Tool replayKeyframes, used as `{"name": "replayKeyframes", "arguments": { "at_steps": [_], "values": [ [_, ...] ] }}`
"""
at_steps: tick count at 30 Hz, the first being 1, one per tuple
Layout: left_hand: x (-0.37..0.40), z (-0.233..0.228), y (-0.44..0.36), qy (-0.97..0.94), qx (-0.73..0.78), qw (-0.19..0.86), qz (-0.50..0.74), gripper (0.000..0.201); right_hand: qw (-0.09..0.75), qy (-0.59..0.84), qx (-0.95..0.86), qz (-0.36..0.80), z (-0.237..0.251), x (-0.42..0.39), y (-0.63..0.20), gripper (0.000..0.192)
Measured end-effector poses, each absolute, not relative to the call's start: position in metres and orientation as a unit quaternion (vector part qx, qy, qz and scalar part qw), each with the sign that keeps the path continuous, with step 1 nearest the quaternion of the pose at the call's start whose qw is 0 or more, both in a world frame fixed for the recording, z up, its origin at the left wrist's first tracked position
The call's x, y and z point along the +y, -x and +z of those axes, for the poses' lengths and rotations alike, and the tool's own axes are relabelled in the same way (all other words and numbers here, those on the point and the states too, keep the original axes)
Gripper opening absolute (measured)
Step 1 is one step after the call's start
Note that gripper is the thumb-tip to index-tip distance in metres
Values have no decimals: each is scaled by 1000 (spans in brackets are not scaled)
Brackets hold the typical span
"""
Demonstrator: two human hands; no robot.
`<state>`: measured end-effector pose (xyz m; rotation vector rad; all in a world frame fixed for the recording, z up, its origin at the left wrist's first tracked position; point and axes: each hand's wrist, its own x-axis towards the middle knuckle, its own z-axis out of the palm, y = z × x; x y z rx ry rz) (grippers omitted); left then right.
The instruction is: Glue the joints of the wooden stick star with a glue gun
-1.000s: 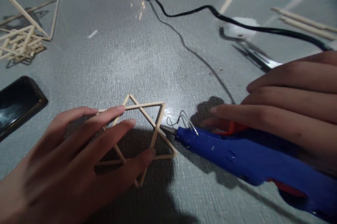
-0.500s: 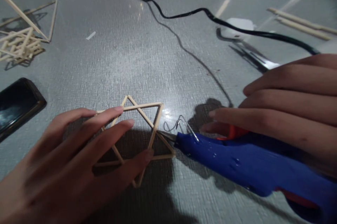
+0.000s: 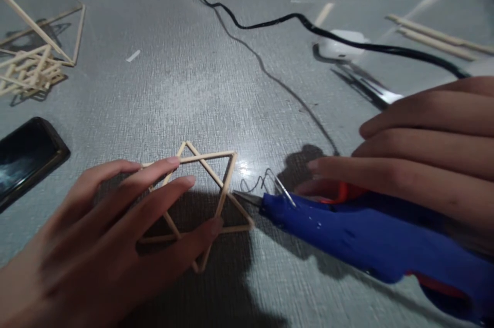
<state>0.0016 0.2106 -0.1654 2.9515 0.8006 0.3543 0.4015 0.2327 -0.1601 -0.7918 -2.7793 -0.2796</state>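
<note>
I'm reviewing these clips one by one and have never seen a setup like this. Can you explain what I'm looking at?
There is no machine here, just a person's two bare hands. The view comes from a camera worn on the head, looking forward and down. The left hand, fingers spread, steadies a star-shaped frame of thin wooden sticks on the grey table. The right hand holds a blue tool that looks like a glue gun, its metal tip close to a stick crossing; contact is hard to tell. Around them lie a dark phone-like device, a heap of sticks and a black cord.
</note>
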Motion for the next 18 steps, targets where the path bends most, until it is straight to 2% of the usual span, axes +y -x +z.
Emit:
{"name": "replayKeyframes", "arguments": {
  "at_steps": [4, 9, 15, 18],
  "values": [
    [210, -167, 1, -970, 225, -22, 89, 66, 165, 283, -940, -96, -164, 232, -401, 19],
    [213, -168, 2, -972, 214, -38, 85, 72, 168, 269, -942, -105, -165, 231, -388, 26],
    [207, -164, -4, -961, 262, 15, 91, 61, 193, 243, -942, -128, -169, 234, -386, 29],
    [206, -163, -5, -961, 262, 13, 89, 62, 197, 244, -941, -128, -169, 235, -385, 31]
  ]
}}
